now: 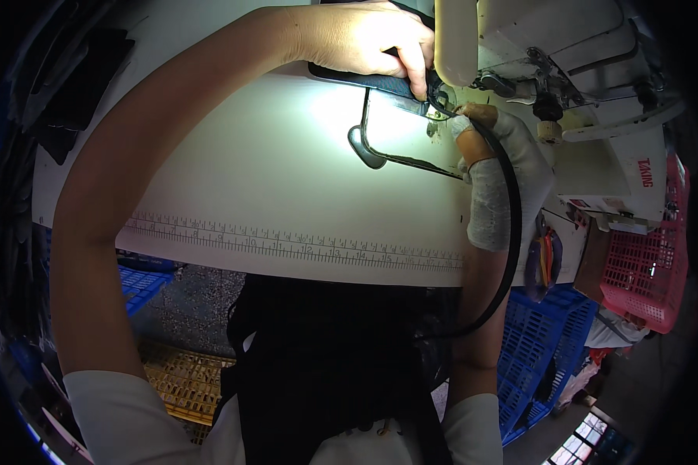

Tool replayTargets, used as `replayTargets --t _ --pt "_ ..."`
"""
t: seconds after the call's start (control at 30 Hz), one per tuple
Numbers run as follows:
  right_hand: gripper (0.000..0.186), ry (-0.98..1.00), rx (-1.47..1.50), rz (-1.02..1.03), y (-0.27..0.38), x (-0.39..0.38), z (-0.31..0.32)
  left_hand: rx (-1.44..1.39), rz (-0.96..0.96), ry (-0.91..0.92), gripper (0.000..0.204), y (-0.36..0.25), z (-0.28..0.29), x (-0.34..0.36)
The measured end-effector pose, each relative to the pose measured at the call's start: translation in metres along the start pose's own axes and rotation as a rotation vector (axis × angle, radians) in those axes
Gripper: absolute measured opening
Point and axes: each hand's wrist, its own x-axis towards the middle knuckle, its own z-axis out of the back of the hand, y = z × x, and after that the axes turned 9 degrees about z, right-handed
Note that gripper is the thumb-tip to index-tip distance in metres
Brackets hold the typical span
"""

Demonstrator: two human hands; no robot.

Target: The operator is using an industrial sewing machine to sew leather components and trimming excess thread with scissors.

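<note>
A person sits before me at a pale table (233,170), working at a white sewing machine (628,163). The bent left hand (357,43) presses down on a dark piece (364,80) beside the machine's lit working area; I cannot tell whether its fingers pinch. The gloved right hand (512,151) has thumb and fingertips drawn together on a black strip (513,209), which loops down toward the lap. Good work here likely means light tension, strip and edge flush, fingertips well clear of the needle area.
</note>
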Motion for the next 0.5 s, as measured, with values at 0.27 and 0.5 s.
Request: replayTargets --t 0.27,0.5 --pt "0.024 -0.007 0.09 -0.033 -0.004 0.004 0.003 0.245 -0.157 -0.027 0.04 -0.008 -0.025 -0.015" --pt "0.023 -0.06 0.047 -0.068 -0.008 0.009 0.002 0.4 -0.381 -0.611 0.02 -0.006 -0.064 -0.035"
